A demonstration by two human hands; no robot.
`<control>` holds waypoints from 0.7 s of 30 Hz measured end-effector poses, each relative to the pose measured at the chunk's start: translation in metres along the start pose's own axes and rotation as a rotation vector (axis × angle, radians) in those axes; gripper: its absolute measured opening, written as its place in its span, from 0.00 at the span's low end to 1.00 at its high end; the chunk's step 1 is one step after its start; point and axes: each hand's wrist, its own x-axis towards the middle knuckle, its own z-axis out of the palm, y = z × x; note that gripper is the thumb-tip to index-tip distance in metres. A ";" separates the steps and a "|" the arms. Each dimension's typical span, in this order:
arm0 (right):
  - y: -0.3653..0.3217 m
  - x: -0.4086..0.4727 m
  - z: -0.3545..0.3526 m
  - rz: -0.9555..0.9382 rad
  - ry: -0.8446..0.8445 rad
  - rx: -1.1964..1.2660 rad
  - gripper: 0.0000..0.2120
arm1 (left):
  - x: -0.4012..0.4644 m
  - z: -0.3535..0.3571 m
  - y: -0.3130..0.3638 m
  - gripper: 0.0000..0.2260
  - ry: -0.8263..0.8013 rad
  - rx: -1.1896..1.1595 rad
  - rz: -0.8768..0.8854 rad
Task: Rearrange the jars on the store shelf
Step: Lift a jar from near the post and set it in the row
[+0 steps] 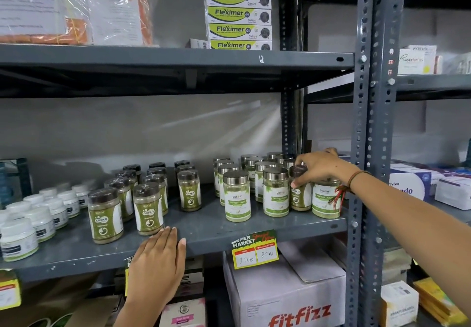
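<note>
Right hand [318, 167] grips a stray brown-lid jar [299, 189] among the steel-lid jars [237, 195], far right; left hand [159, 260] lies flat, empty, on the shelf [204, 227]. Sorting looks nearly done.

**What the shelf view hides or cuts off**

The right hand [322, 167] covers most of the lid of a dark-capped jar [300, 194] and blocks the silver lid of the Moringa jar [326, 199] behind the wrist. Whether the fingers press the cap all round cannot be told. The rear silver-lidded jars [274, 157] show only their tops; their labels are hidden by the front row. Small print on the white tubs [17, 240] is too blurred to read, and the leftmost tubs are cut by the frame edge. The left hand [159, 263] hides part of a yellow price tag [126, 273] on the shelf [204, 235] lip. The Fitfizz box [285, 293] runs off the bottom edge.
</note>
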 end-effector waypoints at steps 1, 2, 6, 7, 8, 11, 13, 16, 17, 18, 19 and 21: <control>-0.001 0.000 -0.002 -0.003 0.030 0.002 0.36 | 0.000 0.000 0.000 0.25 0.003 0.000 0.001; -0.001 -0.001 -0.006 -0.010 0.069 0.003 0.35 | 0.000 -0.001 0.000 0.24 0.006 0.000 0.002; -0.010 -0.007 -0.029 -0.044 0.243 -0.035 0.30 | 0.000 -0.002 0.001 0.25 0.003 0.005 0.003; -0.013 -0.009 -0.036 -0.059 0.294 -0.051 0.30 | 0.000 -0.002 0.001 0.25 0.001 0.005 0.001; -0.018 -0.011 -0.042 -0.080 0.345 -0.059 0.30 | 0.000 -0.001 0.001 0.25 0.001 0.005 -0.001; -0.037 -0.020 -0.058 -0.139 0.496 -0.017 0.29 | 0.001 0.000 0.001 0.25 0.004 0.005 -0.003; -0.053 -0.026 -0.065 -0.173 0.594 -0.004 0.29 | 0.001 0.001 0.000 0.25 0.009 0.002 -0.004; -0.082 -0.032 -0.072 -0.250 0.654 0.099 0.30 | 0.001 0.002 0.001 0.25 0.015 -0.001 -0.007; -0.092 -0.032 -0.073 -0.278 0.634 0.169 0.31 | 0.001 0.002 0.001 0.25 0.017 -0.001 -0.005; -0.102 -0.031 -0.074 -0.310 0.599 0.239 0.32 | 0.001 0.002 0.001 0.24 0.020 -0.003 -0.001; -0.112 -0.030 -0.074 -0.345 0.566 0.302 0.33 | 0.001 0.003 0.001 0.24 0.024 -0.005 0.003; -0.133 -0.027 -0.072 -0.393 0.501 0.422 0.33 | 0.001 0.003 0.002 0.24 0.031 -0.007 0.007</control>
